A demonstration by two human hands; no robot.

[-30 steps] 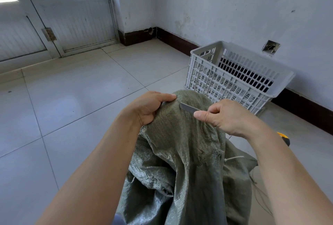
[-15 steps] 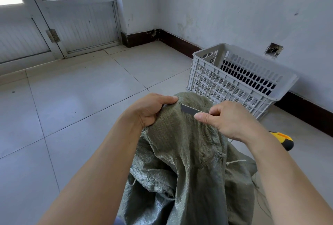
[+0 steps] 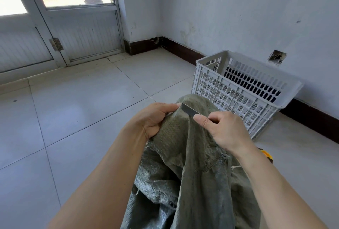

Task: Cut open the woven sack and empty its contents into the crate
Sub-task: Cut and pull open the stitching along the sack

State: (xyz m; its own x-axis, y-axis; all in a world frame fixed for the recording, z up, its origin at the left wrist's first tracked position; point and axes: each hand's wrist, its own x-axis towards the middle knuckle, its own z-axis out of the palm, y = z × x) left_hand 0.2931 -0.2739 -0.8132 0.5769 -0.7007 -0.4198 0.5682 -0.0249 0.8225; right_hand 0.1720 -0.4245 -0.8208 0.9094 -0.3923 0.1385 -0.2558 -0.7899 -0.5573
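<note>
A grey-green woven sack (image 3: 185, 170) stands bunched up in front of me on the tiled floor. My left hand (image 3: 154, 118) grips the sack's top fold. My right hand (image 3: 223, 129) pinches a thin bare metal blade (image 3: 189, 110), whose tip lies against the sack's top close to my left fingertips. Just beyond the sack, by the right wall, sits a white slatted plastic crate (image 3: 244, 89). I cannot see what the sack holds.
A yellow and black tool handle (image 3: 266, 155) lies on the floor behind my right forearm. A white door with glass panes (image 3: 73, 17) is at the far left. Dark skirting runs along the walls. Pale floor tiles stretch out to the left.
The blade tip has slid a little closer to my left fingertips along the sack's top. Both hands keep their hold. The view has shifted slightly.
</note>
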